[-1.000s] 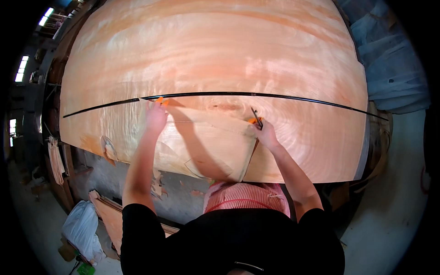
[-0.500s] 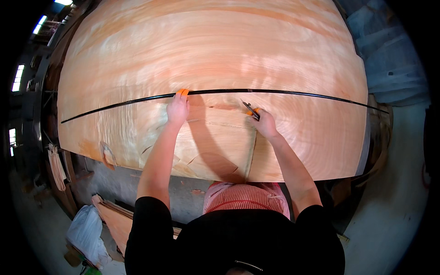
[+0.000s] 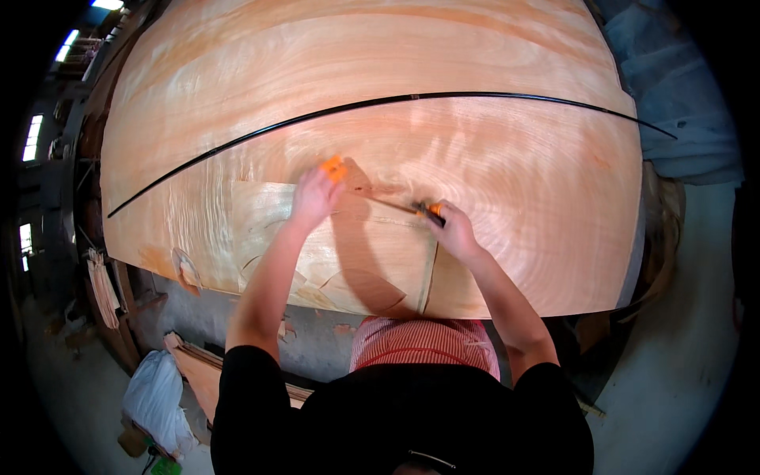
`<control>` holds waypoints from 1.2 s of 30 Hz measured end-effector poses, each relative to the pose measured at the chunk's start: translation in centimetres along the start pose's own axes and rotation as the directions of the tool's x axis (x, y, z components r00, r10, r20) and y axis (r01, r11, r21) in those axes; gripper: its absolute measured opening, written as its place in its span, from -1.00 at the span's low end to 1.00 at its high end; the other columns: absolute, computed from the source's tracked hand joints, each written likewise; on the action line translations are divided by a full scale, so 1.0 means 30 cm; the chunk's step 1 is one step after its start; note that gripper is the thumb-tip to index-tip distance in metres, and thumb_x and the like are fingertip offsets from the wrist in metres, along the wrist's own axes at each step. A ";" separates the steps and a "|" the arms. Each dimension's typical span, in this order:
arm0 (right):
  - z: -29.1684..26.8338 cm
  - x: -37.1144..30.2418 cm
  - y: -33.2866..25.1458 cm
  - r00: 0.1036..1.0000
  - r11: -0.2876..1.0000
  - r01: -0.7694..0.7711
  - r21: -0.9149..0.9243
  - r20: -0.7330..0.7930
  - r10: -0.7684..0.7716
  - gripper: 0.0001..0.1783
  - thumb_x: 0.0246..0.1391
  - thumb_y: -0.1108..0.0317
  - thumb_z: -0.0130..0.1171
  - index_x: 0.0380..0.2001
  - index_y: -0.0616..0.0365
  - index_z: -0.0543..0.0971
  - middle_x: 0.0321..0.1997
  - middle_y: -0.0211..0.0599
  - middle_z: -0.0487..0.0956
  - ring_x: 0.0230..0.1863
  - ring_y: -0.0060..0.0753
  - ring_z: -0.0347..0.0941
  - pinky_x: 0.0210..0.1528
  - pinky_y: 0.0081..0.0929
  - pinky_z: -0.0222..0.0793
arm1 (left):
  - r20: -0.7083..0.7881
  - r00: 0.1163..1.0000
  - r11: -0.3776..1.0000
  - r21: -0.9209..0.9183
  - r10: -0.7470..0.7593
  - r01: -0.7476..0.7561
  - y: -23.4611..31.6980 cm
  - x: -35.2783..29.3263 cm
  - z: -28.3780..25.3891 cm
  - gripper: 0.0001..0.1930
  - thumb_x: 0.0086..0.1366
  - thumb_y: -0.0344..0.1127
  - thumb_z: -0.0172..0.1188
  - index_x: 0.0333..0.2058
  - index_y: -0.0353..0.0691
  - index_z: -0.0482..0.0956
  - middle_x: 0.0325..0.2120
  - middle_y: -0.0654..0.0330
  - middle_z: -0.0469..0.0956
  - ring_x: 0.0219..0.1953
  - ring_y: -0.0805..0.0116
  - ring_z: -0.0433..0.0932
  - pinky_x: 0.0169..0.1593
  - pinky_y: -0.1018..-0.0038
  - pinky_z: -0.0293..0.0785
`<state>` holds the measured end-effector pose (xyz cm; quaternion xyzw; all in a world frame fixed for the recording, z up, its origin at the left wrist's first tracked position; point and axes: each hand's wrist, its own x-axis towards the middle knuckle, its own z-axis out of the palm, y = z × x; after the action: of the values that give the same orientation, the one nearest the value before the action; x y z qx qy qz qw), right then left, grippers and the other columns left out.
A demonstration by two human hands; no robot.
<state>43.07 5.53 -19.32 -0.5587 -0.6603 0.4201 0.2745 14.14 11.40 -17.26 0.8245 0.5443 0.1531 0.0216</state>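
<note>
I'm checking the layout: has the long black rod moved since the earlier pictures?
Yes. Against the large wood sheet, the long black rod has swung toward the far side at its middle and right end; its left end hardly shifted.

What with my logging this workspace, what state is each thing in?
Large wood sheet: spread out.
Smaller wood sheet: lying on the large one, seemingly split in places.
Black rod: untouched, across the large sheet, right end past its edge.
Left hand: over the sheets, blurred; grip unclear.
Orange finger covers: worn on that hand.
Dark tool: held; open or closed unclear.
Right hand: closed around the tool.
White bag: crumpled.
</note>
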 end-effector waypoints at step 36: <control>0.212 0.222 -0.164 0.872 0.903 0.231 -0.362 0.489 -0.027 -0.69 0.08 0.30 -0.30 -0.39 0.30 0.40 -0.42 0.01 0.45 -0.34 -0.01 0.39 -0.28 -0.22 0.30 | -0.204 0.877 0.897 -0.003 -0.434 0.443 0.080 -0.135 0.206 -0.61 0.13 -0.25 -0.07 -0.04 -0.17 0.33 0.07 0.12 0.19 0.13 0.15 0.11 0.13 0.11 -0.10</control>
<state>33.79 10.28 -18.95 -0.4379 -0.8165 0.3761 0.0103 16.53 7.58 -23.58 0.6605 0.7194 0.2142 -0.0171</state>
